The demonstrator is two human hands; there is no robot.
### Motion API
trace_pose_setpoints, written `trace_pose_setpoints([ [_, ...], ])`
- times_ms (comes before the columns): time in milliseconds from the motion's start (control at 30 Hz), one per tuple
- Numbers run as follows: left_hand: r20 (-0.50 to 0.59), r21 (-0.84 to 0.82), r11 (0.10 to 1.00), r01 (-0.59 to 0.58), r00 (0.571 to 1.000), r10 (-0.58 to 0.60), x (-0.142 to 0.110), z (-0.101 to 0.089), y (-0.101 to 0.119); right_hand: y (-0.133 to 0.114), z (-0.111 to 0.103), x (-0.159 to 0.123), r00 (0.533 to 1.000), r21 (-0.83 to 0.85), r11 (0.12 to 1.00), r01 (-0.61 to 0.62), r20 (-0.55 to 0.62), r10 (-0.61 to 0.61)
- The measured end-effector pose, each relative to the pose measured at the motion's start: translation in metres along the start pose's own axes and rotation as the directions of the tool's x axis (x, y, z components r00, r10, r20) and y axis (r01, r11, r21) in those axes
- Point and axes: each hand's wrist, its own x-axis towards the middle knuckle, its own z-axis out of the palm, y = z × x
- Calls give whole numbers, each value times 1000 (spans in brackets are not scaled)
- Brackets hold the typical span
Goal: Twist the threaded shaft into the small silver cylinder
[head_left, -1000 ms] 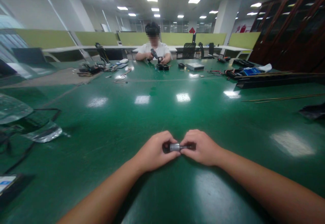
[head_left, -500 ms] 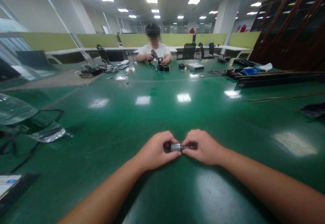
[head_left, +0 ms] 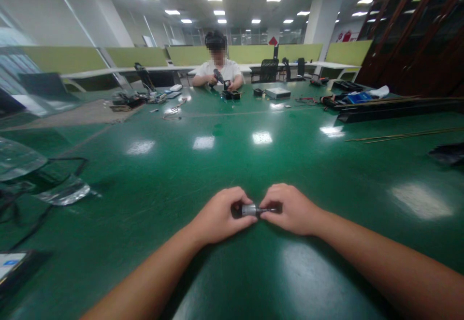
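Close in front of me, a small silver metal cylinder with a dark end lies sideways, low over the green table. My left hand is closed around its left part, thumb below and fingers above. From its right end a thin dark shaft reaches into my right hand, which is pinched around it. The fingers hide part of both ends, so I cannot tell exactly what kind of part this is.
A clear plastic bottle lies at left among black cables, with a phone-like device nearer me. Across the table a person in a white shirt holds a power drill. Black rails and thin rods lie at right.
Both hands keep the same grip on the metal part. The left hand and cylinder have shifted very slightly left, and the view has tilted a little.
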Motion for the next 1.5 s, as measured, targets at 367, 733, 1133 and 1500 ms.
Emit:
trace_pose_setpoints([
  [367,-11,-3,1000,5,1000,-5,0,1,-1,2,-4,-3,999,-14,999,-34,3,34],
  [733,-12,-5,1000,23,1000,-23,0,0,0,3,-11,-4,998,-55,996,-67,17,68],
  [1133,0,-18,999,30,1000,-30,0,-1,0,6,-17,-4,997,-63,996,-63,34,65],
  [1500,-9,-23,1000,17,1000,-17,0,-1,0,10,-23,-5,997,-73,997,-40,64,45],
])
